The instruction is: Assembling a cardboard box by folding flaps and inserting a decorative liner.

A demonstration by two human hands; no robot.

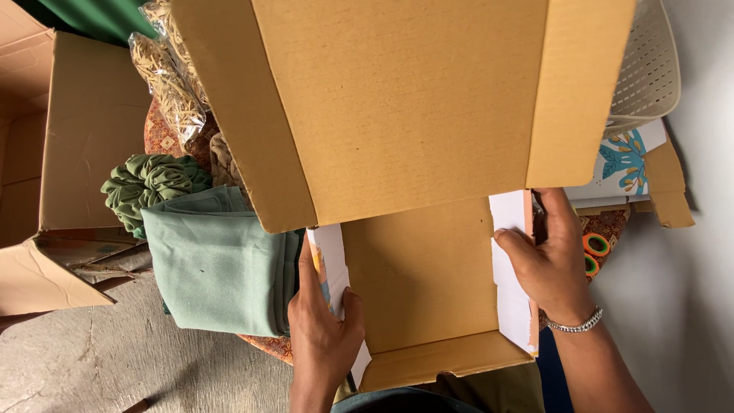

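Grey floor lay under a small round counter (269, 346) crowded with things. An open cardboard mailer box (420, 275) sat in the middle, lid tipped up. The left hand (321, 329) pinched the box's left white flap (333, 264), and the right hand (547, 256) gripped the right flap (511, 268), holding both walls upright. Folded green cloth (218, 264) lay just beside the box.

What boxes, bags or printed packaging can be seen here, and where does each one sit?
Mailer box: centre, brown cardboard, lid up, held by left hand and right hand.
Big carton: left, brown, open flaps.
Clear bags: top left, tan strands inside.
Printed card: right, white, teal leaves.
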